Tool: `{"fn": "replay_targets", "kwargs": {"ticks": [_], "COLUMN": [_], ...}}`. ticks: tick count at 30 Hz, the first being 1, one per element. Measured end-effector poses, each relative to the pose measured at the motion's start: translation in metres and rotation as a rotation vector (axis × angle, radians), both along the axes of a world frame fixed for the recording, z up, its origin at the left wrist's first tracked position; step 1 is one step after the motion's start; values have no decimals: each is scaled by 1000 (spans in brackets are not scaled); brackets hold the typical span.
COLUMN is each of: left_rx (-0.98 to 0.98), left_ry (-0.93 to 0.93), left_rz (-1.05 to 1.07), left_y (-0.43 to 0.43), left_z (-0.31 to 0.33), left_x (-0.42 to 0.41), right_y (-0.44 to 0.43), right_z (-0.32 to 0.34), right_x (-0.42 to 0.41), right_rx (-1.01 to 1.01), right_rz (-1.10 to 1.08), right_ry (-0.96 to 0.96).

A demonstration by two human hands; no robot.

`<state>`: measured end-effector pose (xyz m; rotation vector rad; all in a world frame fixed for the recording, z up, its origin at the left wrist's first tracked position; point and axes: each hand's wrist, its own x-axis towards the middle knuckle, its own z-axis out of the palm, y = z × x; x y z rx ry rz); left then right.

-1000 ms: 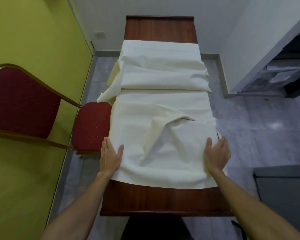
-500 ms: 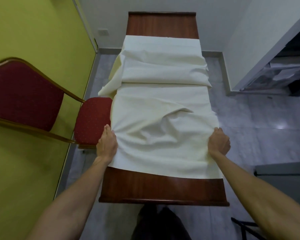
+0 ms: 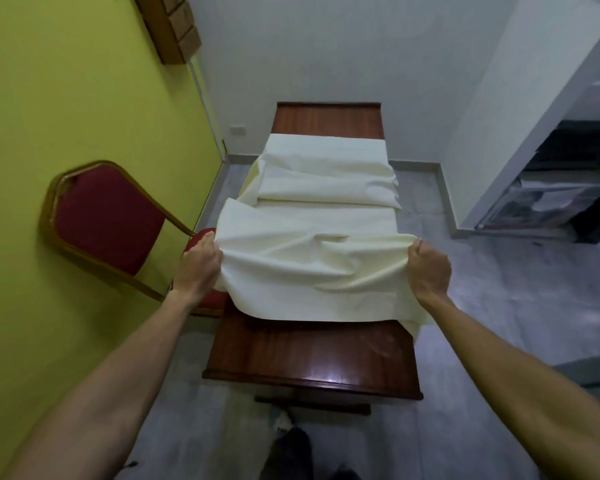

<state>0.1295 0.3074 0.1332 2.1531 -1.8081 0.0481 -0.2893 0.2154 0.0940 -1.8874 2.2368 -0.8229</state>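
A cream cloth (image 3: pixel 312 258) lies rumpled along a narrow dark wooden table (image 3: pixel 312 355). My left hand (image 3: pixel 196 268) grips the cloth's left edge and my right hand (image 3: pixel 428 271) grips its right edge. Between the hands the near part of the cloth is lifted off the table and sags in the middle. Its near hem hangs just above the bare wood. The far part of the cloth still rests folded over itself on the table.
A red padded chair (image 3: pixel 104 220) with a gold frame stands against the yellow wall at the left, its seat touching the table's side. White walls close the far end and the right. Grey tiled floor (image 3: pixel 499 306) lies to the right. My shoes (image 3: pixel 291 445) show below.
Both hands went from lying flat on the cloth's side edges to gripping them, then raised the near part of the cloth off the table. The view has pulled back.
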Motion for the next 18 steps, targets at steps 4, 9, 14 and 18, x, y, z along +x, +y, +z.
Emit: {"fn": "replay_targets", "kwargs": {"ticks": [4,9,14,18], "left_rx": [-14,-37,-8,49], "left_ry": [-30,-63,-2,105], "left_rz": [32,17,92,92], "left_y": [38,75,100,130], "left_z": [7,17,9,-19], "left_x": [18,25,29,25], "right_y": [19,42,80,117], "right_z": [10,21,24,-3], "right_x": [-21,-31,-23,-21], "right_rx": [-25,-44,-96,-8], "right_rz": [38,127,165,95], "right_ry": [-2,48,49,20]}}
